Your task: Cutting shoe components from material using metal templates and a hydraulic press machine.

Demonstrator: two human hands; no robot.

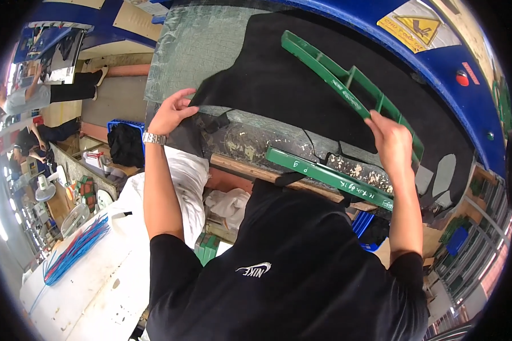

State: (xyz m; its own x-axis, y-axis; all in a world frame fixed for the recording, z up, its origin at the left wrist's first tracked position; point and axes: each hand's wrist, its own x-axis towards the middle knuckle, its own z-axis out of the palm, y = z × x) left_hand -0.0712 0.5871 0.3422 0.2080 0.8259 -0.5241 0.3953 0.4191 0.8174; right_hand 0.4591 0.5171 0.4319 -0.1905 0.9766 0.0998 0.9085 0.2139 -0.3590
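A wide sheet of black material [256, 74] covers much of the worn cutting bed. My left hand [173, 115], wearing a metal-band watch [155, 138], pinches the sheet's left edge between thumb and fingers. On the right part of the sheet stands a long, curved green cutting die [330, 77] with cross-braces. My right hand [391, 139] grips its near wall close to the right end, fingertips on the rim. Nearer my body, a second, straighter green die [327, 176] with handwriting lies along the front edge, left of my right forearm.
A blue machine beam [381, 40] with a warning sign and a red button [462, 78] borders the far side. Blue and pink cords [77, 250] lie on a white table [105, 284] at left. Beyond it are a blue crate [125, 128] and other people.
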